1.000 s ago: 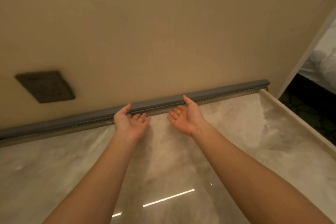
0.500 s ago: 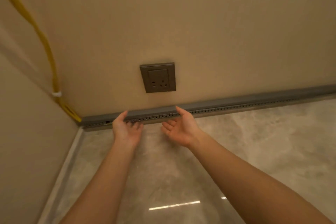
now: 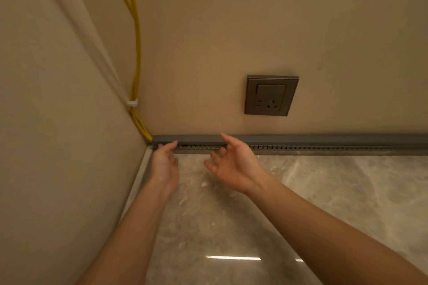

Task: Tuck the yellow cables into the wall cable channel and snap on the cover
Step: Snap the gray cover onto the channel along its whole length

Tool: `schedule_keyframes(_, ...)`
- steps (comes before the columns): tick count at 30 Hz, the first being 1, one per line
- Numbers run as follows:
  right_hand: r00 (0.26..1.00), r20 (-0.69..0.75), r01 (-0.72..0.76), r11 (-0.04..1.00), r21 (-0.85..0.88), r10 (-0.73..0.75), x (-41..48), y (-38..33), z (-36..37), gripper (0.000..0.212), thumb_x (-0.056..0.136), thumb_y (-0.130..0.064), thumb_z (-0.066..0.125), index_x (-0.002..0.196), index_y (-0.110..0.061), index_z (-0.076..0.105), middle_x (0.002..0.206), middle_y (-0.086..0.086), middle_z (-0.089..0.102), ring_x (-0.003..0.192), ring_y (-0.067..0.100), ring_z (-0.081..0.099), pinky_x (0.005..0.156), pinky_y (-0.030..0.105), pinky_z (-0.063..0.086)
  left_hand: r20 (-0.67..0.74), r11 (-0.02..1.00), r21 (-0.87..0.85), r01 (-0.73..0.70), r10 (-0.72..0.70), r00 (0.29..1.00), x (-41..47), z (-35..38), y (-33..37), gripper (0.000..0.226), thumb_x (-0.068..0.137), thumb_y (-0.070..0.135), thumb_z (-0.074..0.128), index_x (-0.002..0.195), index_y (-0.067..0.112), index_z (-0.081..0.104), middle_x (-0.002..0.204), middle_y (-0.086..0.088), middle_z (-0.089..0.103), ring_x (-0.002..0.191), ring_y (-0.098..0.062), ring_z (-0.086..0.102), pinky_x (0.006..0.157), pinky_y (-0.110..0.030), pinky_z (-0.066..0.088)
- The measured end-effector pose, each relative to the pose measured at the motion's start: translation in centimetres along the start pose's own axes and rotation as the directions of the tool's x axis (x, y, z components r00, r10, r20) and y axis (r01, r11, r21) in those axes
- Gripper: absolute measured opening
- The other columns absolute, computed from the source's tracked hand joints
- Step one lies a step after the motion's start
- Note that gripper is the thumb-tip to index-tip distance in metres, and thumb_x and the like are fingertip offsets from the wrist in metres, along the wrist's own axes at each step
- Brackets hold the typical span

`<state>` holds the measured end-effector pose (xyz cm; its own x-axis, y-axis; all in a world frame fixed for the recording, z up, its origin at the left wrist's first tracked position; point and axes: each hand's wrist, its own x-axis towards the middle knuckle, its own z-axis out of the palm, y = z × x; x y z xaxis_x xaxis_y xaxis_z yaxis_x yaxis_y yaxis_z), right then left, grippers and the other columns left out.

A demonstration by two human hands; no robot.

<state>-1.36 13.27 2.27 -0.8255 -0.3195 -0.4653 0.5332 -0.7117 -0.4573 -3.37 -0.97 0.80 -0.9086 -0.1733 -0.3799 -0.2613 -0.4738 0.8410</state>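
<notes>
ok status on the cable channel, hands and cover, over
Left hand and right hand open, fingertips at the cover near its left end. Cover sits over the slotted channel. Yellow cables enter at the corner. Wall socket above, not in the way.

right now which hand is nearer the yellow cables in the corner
Left. The left hand is at the channel's corner end, beside where the yellow cables enter it; the right hand sits farther along, toward the socket.

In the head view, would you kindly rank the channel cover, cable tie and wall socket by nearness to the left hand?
1. Grey channel cover, at the left hand.
2. White cable tie, corner above.
3. Wall socket, upper right.
</notes>
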Motion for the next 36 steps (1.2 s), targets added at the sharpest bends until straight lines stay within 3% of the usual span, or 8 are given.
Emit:
schedule_keyframes(5, 0.999, -0.012, 0.04, 0.999, -0.034, -0.041, -0.4, 0.2, 1.1, 0.062, 0.092, -0.025, 0.051, 0.146, -0.018, 0.022, 0.155, -0.003, 0.016, 0.143, 0.019, 0.016, 0.114, 0.041, 0.021, 0.014, 0.998, 0.056, 0.006, -0.007, 1.0, 0.1, 0.2, 0.2, 0.064, 0.089, 0.014, 0.047, 0.146, 0.005, 0.017, 0.154, -0.014, 0.003, 0.143, -0.019, 0.012, 0.117, -0.036, 0.012)
schedule_keyframes(12, 0.999, -0.04, -0.01, 0.995, -0.102, 0.006, -2.1, -0.8, 1.1, 0.072, 0.093, -0.024, 0.05, 0.149, -0.018, 0.004, 0.158, 0.004, 0.0, 0.143, 0.028, 0.017, 0.115, 0.042, 0.022, 0.015, 0.995, 0.056, 0.081, -0.082, 0.997, 0.2, -0.1, 1.1, 0.055, 0.09, 0.024, 0.048, 0.142, 0.015, 0.034, 0.153, 0.002, 0.026, 0.142, -0.013, 0.016, 0.114, -0.038, 0.013)
schedule_keyframes(16, 0.997, -0.066, -0.06, 0.972, -0.229, 0.046, -2.5, -1.3, 1.7, 0.064, 0.094, -0.022, 0.05, 0.148, -0.014, 0.016, 0.157, 0.011, 0.01, 0.136, 0.034, 0.031, 0.111, 0.042, 0.03, -0.148, 0.954, 0.298, 0.028, 0.017, 0.989, -0.6, -0.1, 2.2, 0.03, 0.09, 0.019, 0.05, 0.118, 0.012, 0.057, 0.127, -0.007, 0.052, 0.116, -0.021, 0.049, 0.097, -0.037, 0.036)
schedule_keyframes(21, 0.994, 0.109, 0.028, 0.909, -0.416, 0.019, -3.0, -2.6, 5.8, 0.043, 0.094, -0.019, 0.048, 0.137, -0.014, 0.041, 0.147, 0.009, 0.035, 0.126, 0.028, 0.044, 0.102, 0.036, 0.037, -0.087, 0.504, 0.709, -0.493, 0.757, 0.648, -3.6, 1.8, 8.4, 0.021, 0.085, 0.006, 0.06, 0.106, 0.005, 0.064, 0.103, -0.013, 0.067, 0.08, -0.02, 0.062, 0.075, -0.025, 0.047)
schedule_keyframes(25, 0.918, 0.34, 0.379, 0.712, -0.591, -0.206, -2.5, -3.4, 10.8, 0.056, 0.095, -0.012, 0.046, 0.145, -0.029, 0.026, 0.152, 0.002, 0.026, 0.133, 0.02, 0.037, 0.103, 0.033, 0.037, 0.166, 0.084, 0.739, -0.668, 0.939, 0.302, -6.2, 4.6, 15.6, 0.021, 0.081, 0.013, 0.067, 0.101, 0.012, 0.062, 0.098, 0.002, 0.059, 0.06, 0.004, 0.051, 0.063, -0.018, 0.047)
schedule_keyframes(28, 0.791, 0.518, 0.612, 0.443, -0.655, -0.326, -1.7, -3.0, 14.6, 0.063, 0.097, -0.014, 0.043, 0.148, -0.031, 0.011, 0.156, -0.001, 0.016, 0.14, 0.017, 0.025, 0.114, 0.041, 0.028, 0.212, -0.013, 0.748, -0.664, 0.952, 0.22, -7.7, 6.6, 20.1, 0.041, 0.078, 0.027, 0.071, 0.115, 0.014, 0.057, 0.101, 0.005, 0.057, 0.058, 0.002, 0.052, 0.06, -0.007, 0.038)
schedule_keyframes(32, 0.613, 0.633, 0.761, 0.136, -0.635, -0.473, -0.2, -1.5, 18.0, 0.047, 0.099, -0.013, 0.038, 0.144, -0.016, 0.027, 0.145, 0.005, 0.04, 0.131, 0.022, 0.042, 0.108, 0.042, 0.036, 0.293, -0.071, 0.805, -0.589, 0.911, 0.29, -8.6, 7.7, 24.0, 0.042, 0.082, 0.037, 0.067, 0.114, 0.011, 0.062, 0.091, -0.007, 0.068, 0.074, -0.025, 0.064, 0.075, -0.033, 0.051)
schedule_keyframes(36, 0.467, 0.608, 0.752, -0.073, -0.655, -0.643, 1.1, -1.9, 19.9, 0.029, 0.097, -0.015, 0.043, 0.072, -0.015, 0.057, 0.068, 0.006, 0.065, 0.065, 0.018, 0.065, 0.064, 0.036, 0.05, 0.422, -0.315, 0.871, -0.378, 0.874, 0.243, -8.5, 8.2, 26.0, 0.031, 0.086, 0.04, 0.059, 0.084, 0.013, 0.072, 0.079, -0.011, 0.071, 0.077, -0.03, 0.064, 0.07, -0.038, 0.05)
